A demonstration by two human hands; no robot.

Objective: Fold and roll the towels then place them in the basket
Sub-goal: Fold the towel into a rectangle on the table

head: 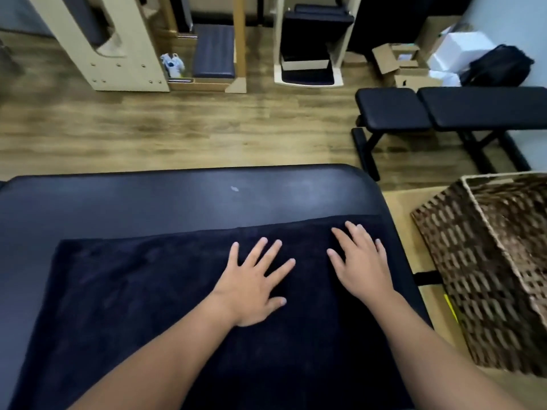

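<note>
Wood-look floor (183, 128) takes up most of the room. Dark padded tabletop (148, 199) sits in front of the person, its far edge rounded at the right corner. Dark towel (142, 291) lies flat on the tabletop and covers most of its near half; the towel's far edge runs just beyond the fingertips, its right edge close to the tabletop's right side. Brown woven basket (479, 279) stands off the right of the tabletop, on a tan surface, tilted in the view; the part of its inside that shows looks dark, contents can't be made out. Black weight bench (444, 110) stands on the floor beyond the basket, well apart from the tabletop. Cardboard boxes (396, 63) and a black bag (500, 66) are against the far wall on the right; beige and dark padded equipment along the back. Left hand (254, 288) lies palm down on the towel near its middle, fingers straight and spread apart. Right hand (362, 261) lies palm down on the towel near its right far corner, fingers straight and slightly spread. Neither hand grips anything; both rest flat on the cloth, near each other but not touching.
</note>
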